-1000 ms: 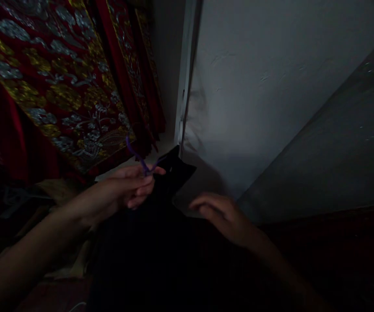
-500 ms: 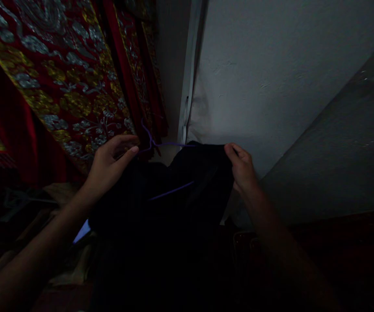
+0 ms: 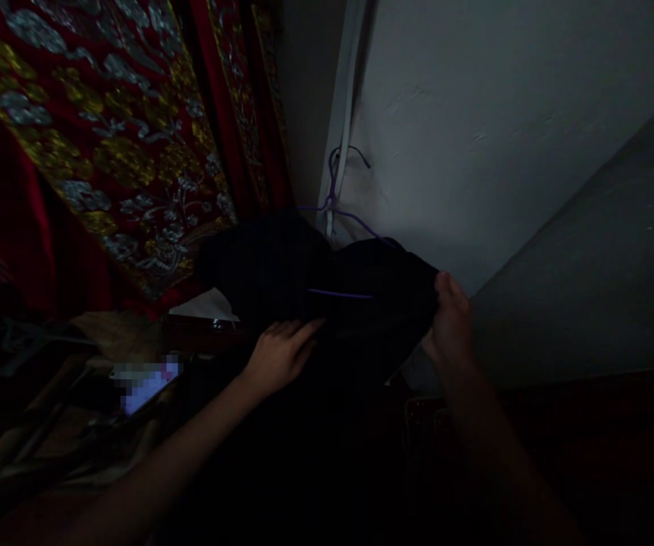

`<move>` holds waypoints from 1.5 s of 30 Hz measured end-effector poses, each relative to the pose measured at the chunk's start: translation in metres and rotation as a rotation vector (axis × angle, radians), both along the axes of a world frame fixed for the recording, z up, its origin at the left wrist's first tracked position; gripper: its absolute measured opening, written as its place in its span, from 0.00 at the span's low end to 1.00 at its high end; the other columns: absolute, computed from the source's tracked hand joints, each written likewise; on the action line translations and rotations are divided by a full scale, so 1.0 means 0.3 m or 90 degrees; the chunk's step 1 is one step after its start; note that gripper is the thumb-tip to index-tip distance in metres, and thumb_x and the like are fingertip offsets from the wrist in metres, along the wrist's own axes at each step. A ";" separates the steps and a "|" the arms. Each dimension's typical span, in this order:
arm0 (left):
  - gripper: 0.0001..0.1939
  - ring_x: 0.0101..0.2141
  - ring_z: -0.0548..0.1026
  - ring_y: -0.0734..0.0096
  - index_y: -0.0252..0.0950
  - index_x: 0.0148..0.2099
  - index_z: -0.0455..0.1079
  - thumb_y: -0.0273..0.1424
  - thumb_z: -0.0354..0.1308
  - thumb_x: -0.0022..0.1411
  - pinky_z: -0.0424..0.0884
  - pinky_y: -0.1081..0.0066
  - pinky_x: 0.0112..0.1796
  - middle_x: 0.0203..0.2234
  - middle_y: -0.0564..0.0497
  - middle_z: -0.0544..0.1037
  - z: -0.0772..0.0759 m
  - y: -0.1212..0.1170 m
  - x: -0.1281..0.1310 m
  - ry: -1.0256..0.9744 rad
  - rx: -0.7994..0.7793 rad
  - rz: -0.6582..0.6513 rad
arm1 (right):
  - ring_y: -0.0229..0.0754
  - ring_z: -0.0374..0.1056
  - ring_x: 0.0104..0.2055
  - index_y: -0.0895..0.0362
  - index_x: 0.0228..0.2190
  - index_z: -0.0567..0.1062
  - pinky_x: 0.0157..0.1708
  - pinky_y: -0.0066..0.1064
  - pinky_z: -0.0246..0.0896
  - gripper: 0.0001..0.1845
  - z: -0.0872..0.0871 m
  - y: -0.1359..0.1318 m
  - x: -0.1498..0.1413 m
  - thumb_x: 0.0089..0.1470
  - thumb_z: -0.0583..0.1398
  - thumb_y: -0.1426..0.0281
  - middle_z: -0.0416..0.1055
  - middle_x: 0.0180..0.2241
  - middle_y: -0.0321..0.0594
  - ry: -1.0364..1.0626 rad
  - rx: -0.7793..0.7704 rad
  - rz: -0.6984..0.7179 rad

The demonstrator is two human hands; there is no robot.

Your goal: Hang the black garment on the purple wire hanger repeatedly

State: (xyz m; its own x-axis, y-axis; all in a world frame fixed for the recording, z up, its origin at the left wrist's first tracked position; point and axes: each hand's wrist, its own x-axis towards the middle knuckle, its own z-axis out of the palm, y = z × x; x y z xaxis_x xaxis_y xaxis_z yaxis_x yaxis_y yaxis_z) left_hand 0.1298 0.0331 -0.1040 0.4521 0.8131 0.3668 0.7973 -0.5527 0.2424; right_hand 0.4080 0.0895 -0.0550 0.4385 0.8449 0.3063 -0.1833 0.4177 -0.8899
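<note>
A dark garment (image 3: pixel 270 258), almost black in the dim light, hangs on a purple hanger (image 3: pixel 331 203). The hanger's hook curves up before the white wall's edge strip, and its lower bar shows through the neck opening. Gripping the garment at its right shoulder is my right hand (image 3: pixel 452 315), thumb on top. My left hand (image 3: pixel 281 353) is at the garment's front, below the bar, with one finger stretched out and the others curled in against the cloth. Its fingertips are partly lost in the dark.
Red cloth with gold and silver embroidery (image 3: pixel 127 159) hangs at the left. A pale wall (image 3: pixel 446 98) rises behind and to the right. At lower left, a lit phone-like screen (image 3: pixel 148 390) lies among dim clutter, near a grey hanger-like shape (image 3: pixel 28 345).
The hanger and garment have moved up and to the right. My left hand has come off the hanger's left side and down to the garment's front; my right hand keeps its grip.
</note>
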 end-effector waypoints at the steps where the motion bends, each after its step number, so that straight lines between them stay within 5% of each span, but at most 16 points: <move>1: 0.25 0.43 0.80 0.55 0.45 0.70 0.58 0.35 0.48 0.74 0.75 0.57 0.44 0.48 0.44 0.80 -0.016 0.006 0.011 0.001 -0.028 0.023 | 0.45 0.75 0.47 0.53 0.41 0.76 0.46 0.38 0.72 0.21 0.001 0.011 -0.005 0.55 0.65 0.51 0.77 0.45 0.41 0.009 0.002 -0.010; 7: 0.12 0.39 0.81 0.55 0.41 0.50 0.75 0.36 0.52 0.72 0.75 0.61 0.39 0.38 0.43 0.79 -0.099 0.030 0.020 0.012 -0.127 0.082 | 0.47 0.73 0.49 0.55 0.40 0.77 0.53 0.42 0.68 0.20 -0.013 0.091 0.017 0.56 0.63 0.52 0.77 0.44 0.42 -0.078 0.026 -0.112; 13: 0.06 0.39 0.79 0.66 0.39 0.44 0.72 0.33 0.55 0.72 0.74 0.69 0.41 0.38 0.49 0.78 -0.205 -0.089 0.057 -0.334 -0.129 0.007 | 0.51 0.67 0.55 0.55 0.49 0.74 0.54 0.47 0.64 0.26 -0.173 -0.071 -0.037 0.48 0.68 0.64 0.70 0.55 0.48 -0.270 0.061 -0.276; 16: 0.05 0.40 0.79 0.66 0.39 0.44 0.72 0.32 0.57 0.71 0.74 0.69 0.42 0.37 0.50 0.79 -0.232 -0.153 0.099 -0.455 -0.105 0.041 | 0.47 0.72 0.43 0.55 0.38 0.77 0.47 0.43 0.68 0.12 -0.305 -0.225 -0.162 0.53 0.65 0.62 0.76 0.39 0.43 -0.219 -0.050 -0.082; 18: 0.04 0.40 0.79 0.66 0.39 0.45 0.73 0.31 0.58 0.70 0.74 0.69 0.43 0.38 0.50 0.79 -0.231 -0.182 0.121 -0.492 -0.099 0.050 | 0.48 0.74 0.43 0.54 0.37 0.78 0.45 0.41 0.70 0.12 -0.392 -0.313 -0.252 0.51 0.67 0.63 0.78 0.39 0.43 -0.209 -0.110 0.075; 21: 0.06 0.40 0.79 0.67 0.39 0.47 0.73 0.29 0.57 0.70 0.75 0.70 0.42 0.38 0.50 0.79 -0.212 -0.207 0.131 -0.498 -0.096 0.044 | 0.49 0.75 0.47 0.53 0.42 0.78 0.49 0.41 0.70 0.14 -0.472 -0.383 -0.336 0.53 0.65 0.63 0.79 0.43 0.43 -0.202 -0.146 0.146; 26: 0.08 0.42 0.79 0.67 0.39 0.49 0.72 0.28 0.55 0.70 0.75 0.70 0.43 0.40 0.48 0.78 -0.186 -0.218 0.127 -0.489 -0.057 0.049 | 0.46 0.75 0.42 0.53 0.38 0.78 0.45 0.36 0.70 0.09 -0.453 -0.360 -0.330 0.57 0.63 0.63 0.78 0.37 0.41 -0.267 -0.110 0.223; 32: 0.16 0.39 0.80 0.70 0.41 0.56 0.69 0.27 0.60 0.67 0.75 0.71 0.44 0.37 0.52 0.79 -0.206 -0.218 0.154 -0.581 -0.046 0.131 | 0.46 0.75 0.40 0.54 0.35 0.78 0.43 0.35 0.69 0.08 -0.453 -0.361 -0.317 0.57 0.64 0.62 0.78 0.35 0.40 -0.263 -0.127 0.168; 40: 0.14 0.33 0.78 0.71 0.40 0.52 0.69 0.28 0.62 0.64 0.73 0.72 0.40 0.30 0.56 0.78 -0.197 -0.225 0.157 -0.612 -0.128 0.156 | 0.46 0.75 0.38 0.54 0.33 0.79 0.41 0.37 0.70 0.07 -0.451 -0.386 -0.316 0.56 0.64 0.63 0.79 0.32 0.40 -0.290 -0.124 0.104; 45: 0.09 0.31 0.78 0.68 0.37 0.42 0.70 0.34 0.62 0.62 0.71 0.70 0.35 0.29 0.52 0.79 -0.201 -0.213 0.158 -0.660 -0.263 0.192 | 0.45 0.75 0.37 0.54 0.32 0.79 0.39 0.35 0.70 0.05 -0.431 -0.391 -0.319 0.57 0.63 0.65 0.79 0.32 0.40 -0.325 -0.079 0.091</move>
State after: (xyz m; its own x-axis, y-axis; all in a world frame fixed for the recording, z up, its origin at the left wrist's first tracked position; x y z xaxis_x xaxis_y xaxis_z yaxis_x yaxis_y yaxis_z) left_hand 0.1773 -0.0308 -0.1644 -0.1429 0.9812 0.1296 0.1966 -0.1002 0.9754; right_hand 0.3124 -0.0277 -0.1845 0.1379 0.9286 0.3444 0.2382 0.3065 -0.9216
